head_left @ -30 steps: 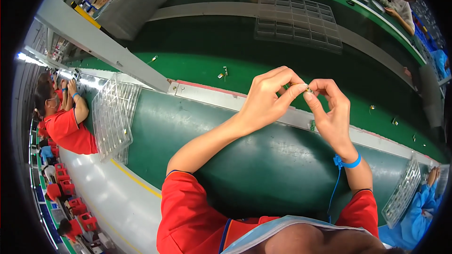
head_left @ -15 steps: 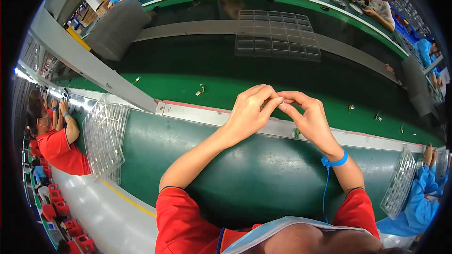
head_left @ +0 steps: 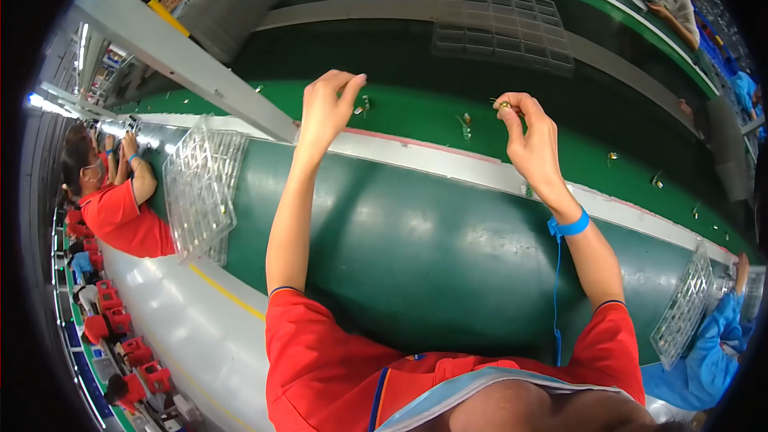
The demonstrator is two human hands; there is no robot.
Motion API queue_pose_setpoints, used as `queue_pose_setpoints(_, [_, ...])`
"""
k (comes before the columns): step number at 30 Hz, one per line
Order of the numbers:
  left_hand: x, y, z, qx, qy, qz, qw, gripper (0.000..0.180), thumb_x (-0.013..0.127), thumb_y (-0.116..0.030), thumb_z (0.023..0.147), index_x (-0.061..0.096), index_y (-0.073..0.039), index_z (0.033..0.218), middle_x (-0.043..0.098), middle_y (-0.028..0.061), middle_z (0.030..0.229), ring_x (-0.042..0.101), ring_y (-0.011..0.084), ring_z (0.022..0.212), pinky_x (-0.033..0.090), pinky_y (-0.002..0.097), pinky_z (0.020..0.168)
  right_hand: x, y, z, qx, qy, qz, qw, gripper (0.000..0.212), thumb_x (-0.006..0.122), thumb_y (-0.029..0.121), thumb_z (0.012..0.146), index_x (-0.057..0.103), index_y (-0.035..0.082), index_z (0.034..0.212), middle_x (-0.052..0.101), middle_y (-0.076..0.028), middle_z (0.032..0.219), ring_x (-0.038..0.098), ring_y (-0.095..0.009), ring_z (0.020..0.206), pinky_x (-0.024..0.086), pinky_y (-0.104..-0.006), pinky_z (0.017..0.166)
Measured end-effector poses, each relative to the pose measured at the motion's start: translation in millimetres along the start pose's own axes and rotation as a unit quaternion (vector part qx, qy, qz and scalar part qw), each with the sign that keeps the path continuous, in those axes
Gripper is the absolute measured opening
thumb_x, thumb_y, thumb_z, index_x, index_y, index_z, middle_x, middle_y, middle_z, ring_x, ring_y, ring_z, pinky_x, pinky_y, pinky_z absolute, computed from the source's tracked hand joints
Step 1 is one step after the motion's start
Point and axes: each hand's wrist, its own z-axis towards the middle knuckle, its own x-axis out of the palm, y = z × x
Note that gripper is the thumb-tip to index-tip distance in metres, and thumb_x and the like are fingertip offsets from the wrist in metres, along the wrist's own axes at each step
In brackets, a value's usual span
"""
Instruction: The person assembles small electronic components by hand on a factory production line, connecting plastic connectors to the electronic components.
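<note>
My right hand [head_left: 532, 136] is raised over the green conveyor belt, thumb and forefinger pinched on a small gold-coloured part with thin wires [head_left: 504, 106]. Well apart from it, my left hand [head_left: 326, 108] reaches over the belt's near side, its thumb standing away from the fingers, with nothing visible held. Just beside the left thumb lies a small wired electronic part [head_left: 362, 106]. Between the two hands, another small part with a green piece and wires [head_left: 466, 124] rests on the belt. A blue wrist strap with a cord [head_left: 572, 226] circles my right wrist.
A metal rail [head_left: 416, 154] divides the belt from my dark green worktop [head_left: 448, 272]. Clear compartment trays stand at left [head_left: 204, 184] and right [head_left: 684, 300]; another tray [head_left: 500, 28] lies beyond the belt. A slanted metal post [head_left: 200, 64] rises at left. Co-workers sit on both sides.
My hands, together over the rail before, have separated. The left moved left and farther out; the right moved farther out, holding the small gold-coloured part. The whole view has shifted.
</note>
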Motion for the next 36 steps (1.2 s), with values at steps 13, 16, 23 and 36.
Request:
queue_pose_setpoints(13, [27,63,-24,0.179,0.121,0.287,0.933,0.028,0.055,0.003,0.072,0.069,-0.004,0.095,0.067,0.0118,0.099,0.061,0.0285,0.096,0.051,0.0388,0.080,106,-19,47,0.007,0.155,-0.008,0.988,0.023,0.067,0.013,0.082,0.069,0.000,0.101,0.069,-0.021,0.087,0.068,-0.035,0.084,0.053,-0.0385,0.075])
queue_pose_setpoints(16, [20,70,-28,0.129,-0.020,0.164,0.978,0.020,0.057,0.000,0.078,0.068,-0.001,0.095,0.067,0.0141,0.092,0.064,0.0301,0.088,0.052,0.0379,0.075,87,-20,45,-0.009,0.152,-0.127,0.980,0.028,0.071,0.020,0.080,0.068,-0.003,0.096,0.068,-0.021,0.090,0.068,-0.036,0.086,0.054,-0.0437,0.076])
queue_pose_setpoints(23, [46,-23,-29,-0.212,0.139,-0.417,0.873,0.034,0.059,-0.005,0.085,0.061,-0.001,0.119,0.068,0.0103,0.094,0.065,0.0145,0.077,0.053,0.0246,0.062,71,-50,29,-0.084,0.136,-0.188,0.969,0.016,0.057,0.004,0.075,0.060,-0.005,0.088,0.062,-0.029,0.076,0.061,-0.047,0.075,0.050,-0.0528,0.067])
queue_pose_setpoints(36, [132,-182,-4,-0.120,0.300,-0.550,0.770,0.028,0.060,-0.003,0.087,0.061,0.004,0.114,0.067,0.0119,0.098,0.062,0.0115,0.076,0.052,0.0232,0.065,-93,15,-45,0.060,0.223,-0.091,0.969,0.011,0.067,0.006,0.080,0.069,-0.001,0.087,0.069,-0.015,0.073,0.068,-0.026,0.064,0.052,-0.0321,0.060])
